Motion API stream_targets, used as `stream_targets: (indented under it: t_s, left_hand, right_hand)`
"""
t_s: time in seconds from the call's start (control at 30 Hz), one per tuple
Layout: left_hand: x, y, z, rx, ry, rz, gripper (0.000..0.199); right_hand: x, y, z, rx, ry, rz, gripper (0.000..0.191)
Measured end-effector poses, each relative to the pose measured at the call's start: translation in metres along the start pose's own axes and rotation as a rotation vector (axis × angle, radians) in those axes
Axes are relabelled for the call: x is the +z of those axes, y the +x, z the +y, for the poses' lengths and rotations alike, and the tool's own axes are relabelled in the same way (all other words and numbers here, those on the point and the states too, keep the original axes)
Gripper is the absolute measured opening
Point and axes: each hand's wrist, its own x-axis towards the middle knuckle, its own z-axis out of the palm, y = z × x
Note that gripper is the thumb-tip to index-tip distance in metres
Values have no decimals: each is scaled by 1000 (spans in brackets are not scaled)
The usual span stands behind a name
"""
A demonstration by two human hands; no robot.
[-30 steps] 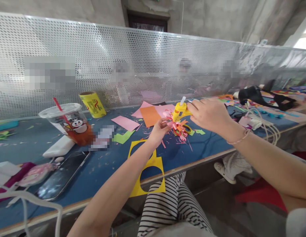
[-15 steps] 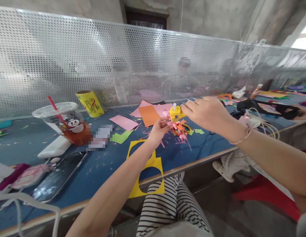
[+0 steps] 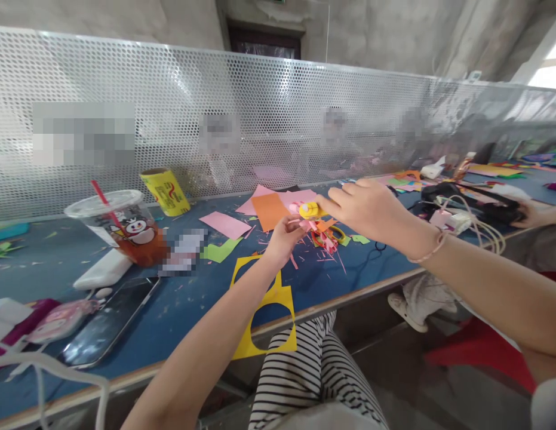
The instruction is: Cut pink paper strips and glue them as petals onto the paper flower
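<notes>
My right hand (image 3: 365, 203) is closed around a small yellow glue gun (image 3: 310, 210), with a pale round end facing up toward me. The fingers hide its handle. Just left of it, my left hand (image 3: 282, 239) pinches a curled pink paper piece (image 3: 296, 207), held close against the glue gun above the table. Below the hands, yellow-and-orange-handled scissors (image 3: 334, 234) lie among thin pink and orange paper scraps. An orange paper sheet (image 3: 271, 210) and pink paper (image 3: 224, 225) lie beyond my left hand. A yellow sheet with round cutouts (image 3: 292, 298) overhangs the table edge near my left forearm.
A plastic drink cup (image 3: 137, 230) with a red straw, a yellow tube (image 3: 166, 192) and a phone (image 3: 111, 322) stand or lie at the left. A perforated metal partition (image 3: 170, 113) runs along the back. Cables (image 3: 477, 224) and another person's hand (image 3: 533, 214) are at the right.
My right hand has tilted the glue gun and moved it slightly left and down, toward the pink paper piece. My left hand stays nearly in place. The camera view has shifted slightly.
</notes>
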Motion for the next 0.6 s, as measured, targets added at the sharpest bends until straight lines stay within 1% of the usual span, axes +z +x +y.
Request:
stream_targets:
  t_s: [0.17,0.3,0.43,0.53,0.6]
  left_hand:
    - [2,-3,6,-35,-30,59,39]
    - [-1,-3,6,-46,-59,85,36]
    - [-4,-1,7,-76,-42,127,34]
    - [-6,0,9,-110,-19,157,30]
    - [-7,1,11,-149,-10,176,29]
  right_hand:
    - [-2,0,-1,21,18,24,28]
    - [-2,-1,1,40,26,36,33]
    - [0,-3,5,68,18,25,35]
    - [7,-4,14,131,51,6,31]
    - [20,-5,25,230,89,-13,30]
